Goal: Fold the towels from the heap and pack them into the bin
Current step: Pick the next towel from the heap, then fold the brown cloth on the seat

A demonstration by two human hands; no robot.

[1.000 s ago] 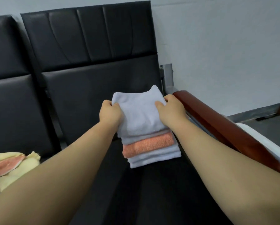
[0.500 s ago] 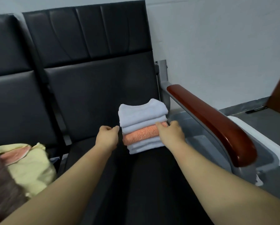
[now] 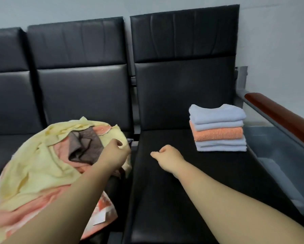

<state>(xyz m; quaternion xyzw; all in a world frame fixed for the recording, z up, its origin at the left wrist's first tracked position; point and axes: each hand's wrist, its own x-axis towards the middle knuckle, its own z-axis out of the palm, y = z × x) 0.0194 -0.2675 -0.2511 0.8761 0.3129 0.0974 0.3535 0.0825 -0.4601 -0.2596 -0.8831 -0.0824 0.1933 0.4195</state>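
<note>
Towels in the heap (image 3: 42, 173) on the near-left seat (image 3: 8, 150): soft terry, light, fully limp and tangled together. Expect one to drag its neighbours when pulled. Best hold is a free hem or corner, then lift clear and shake out. Not fragile, not slippery, so grip should be easy.

Looks: yellow towel (image 3: 31, 155) covers most of the pile. A pink towel (image 3: 24, 213) shows underneath at the near edge, with a white label. A brown towel (image 3: 86, 147) is bunched on top toward the far right.

Left hand (image 3: 116, 152) is at the yellow towel's right hem, fingers curled; can't tell whether they actually pinch fabric. Right hand (image 3: 167, 155) hangs over the right seat (image 3: 183, 191), fingers curled in, holding nothing.

Farther right on that seat sits the folded stack (image 3: 218, 131): pale blue-white layers with one orange in the middle, edges roughly square. It's springy, so it probably needs both hands squeezing the sides to move intact.

Grey bin (image 3: 279, 155) stands just right of the seat, under the armrest (image 3: 279, 117); contents unclear.
</note>
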